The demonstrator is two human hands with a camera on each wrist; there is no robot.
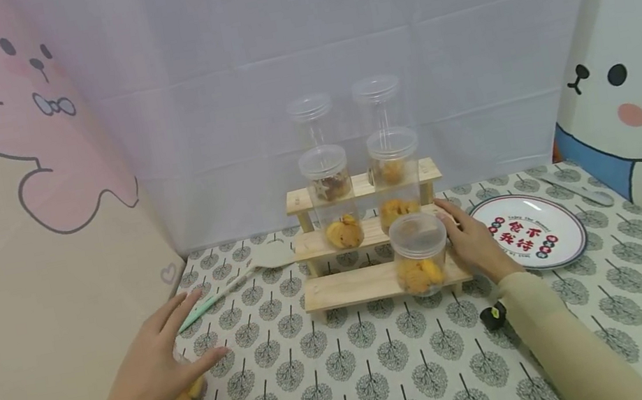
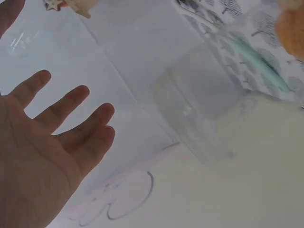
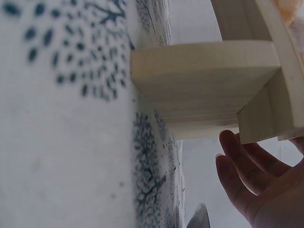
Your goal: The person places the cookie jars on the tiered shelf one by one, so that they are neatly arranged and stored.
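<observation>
A three-step wooden display rack (image 1: 367,284) bears several clear lidded jars with cookies inside. Two jars stand on its top step and two on its middle step. One shorter jar (image 1: 421,254) is at the right of the lowest step. My right hand (image 1: 478,244) is at the rack's right end; in the right wrist view its slightly bent fingers (image 3: 247,171) lie right by the wooden side. My left hand (image 1: 160,361) is spread in the air at the left. Partly hidden behind it is another clear jar (image 2: 190,114), with cookies (image 1: 190,394) showing below the thumb.
A white plate (image 1: 566,215) with red lettering lies right of the rack, with a spoon (image 1: 581,190) beyond it. Left of the rack lies a spatula (image 1: 271,255) with a green-ended handle. Patterned cloth covers the table; printed curtains stand behind and at both sides.
</observation>
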